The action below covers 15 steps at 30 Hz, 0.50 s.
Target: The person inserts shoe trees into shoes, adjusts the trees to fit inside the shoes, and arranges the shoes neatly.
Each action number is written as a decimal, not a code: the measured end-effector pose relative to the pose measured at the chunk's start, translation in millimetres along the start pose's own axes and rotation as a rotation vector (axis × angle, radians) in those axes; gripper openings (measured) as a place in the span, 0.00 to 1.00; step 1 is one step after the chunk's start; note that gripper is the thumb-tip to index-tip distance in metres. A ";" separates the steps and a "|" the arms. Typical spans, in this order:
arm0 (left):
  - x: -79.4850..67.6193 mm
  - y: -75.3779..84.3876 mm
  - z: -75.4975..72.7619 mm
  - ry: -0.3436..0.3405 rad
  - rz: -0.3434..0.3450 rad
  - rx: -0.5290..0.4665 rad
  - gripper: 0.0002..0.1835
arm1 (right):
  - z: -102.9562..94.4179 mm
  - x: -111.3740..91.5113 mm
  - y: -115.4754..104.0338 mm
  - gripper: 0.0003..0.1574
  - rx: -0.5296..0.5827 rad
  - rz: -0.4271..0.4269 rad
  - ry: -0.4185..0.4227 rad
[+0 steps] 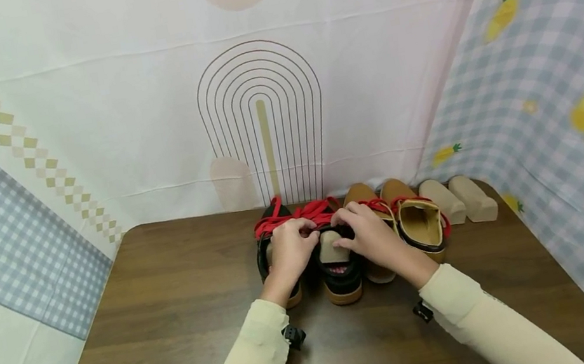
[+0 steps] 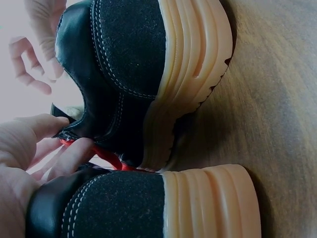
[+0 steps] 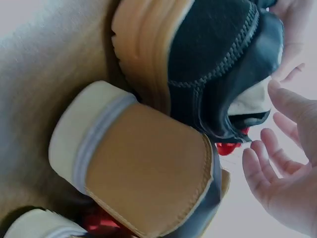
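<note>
A pair of black shoes with red laces and tan soles stands at the back of the table, toes to the wall. My left hand (image 1: 294, 246) pinches the front edge of the opening of the right black shoe (image 1: 343, 286), thumb above and a finger beneath. A beige block (image 1: 332, 247) sits inside that shoe. Next to the same opening, my right hand (image 1: 372, 238) has loosely bent fingers; in the right wrist view they stand apart from the black shoe (image 3: 213, 44). The left black shoe (image 2: 119, 203) lies under my left hand, partly hidden.
Right of the black pair stand two brown shoes with red laces, the nearer (image 1: 359, 192) partly behind my right hand, the other (image 1: 420, 228) gaping open. Two beige blocks (image 1: 471, 198) lie at the back right corner of the wooden table (image 1: 194, 288). Printed cloth walls (image 1: 154, 121) enclose it.
</note>
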State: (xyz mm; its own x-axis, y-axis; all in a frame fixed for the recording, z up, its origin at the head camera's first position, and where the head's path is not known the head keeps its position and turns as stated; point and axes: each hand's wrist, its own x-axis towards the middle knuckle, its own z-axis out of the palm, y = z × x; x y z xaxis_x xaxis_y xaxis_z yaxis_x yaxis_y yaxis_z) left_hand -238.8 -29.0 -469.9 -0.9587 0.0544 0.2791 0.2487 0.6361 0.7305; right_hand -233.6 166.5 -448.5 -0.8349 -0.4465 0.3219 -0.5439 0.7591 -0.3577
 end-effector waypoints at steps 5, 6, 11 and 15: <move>-0.6 0.2 -0.6 0.001 0.004 0.006 0.03 | -4.1 6.9 3.0 0.23 0.028 0.021 -0.074; -0.6 0.1 -0.4 0.001 0.006 0.010 0.03 | -4.5 7.9 3.2 0.22 0.035 0.027 -0.087; -0.4 -0.5 0.4 0.003 0.008 0.016 0.02 | -3.5 11.2 4.6 0.21 0.054 0.044 -0.114; -0.2 -0.4 0.5 0.006 0.013 0.018 0.03 | -2.5 13.0 5.0 0.21 0.063 0.048 -0.116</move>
State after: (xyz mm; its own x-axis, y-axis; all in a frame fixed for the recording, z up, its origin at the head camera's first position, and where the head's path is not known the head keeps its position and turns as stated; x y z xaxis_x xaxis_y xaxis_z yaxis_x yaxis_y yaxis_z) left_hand -238.8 -28.9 -470.5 -0.9545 0.0582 0.2924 0.2586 0.6494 0.7151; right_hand -247.0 165.7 -443.9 -0.8624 -0.4645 0.2012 -0.5041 0.7516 -0.4255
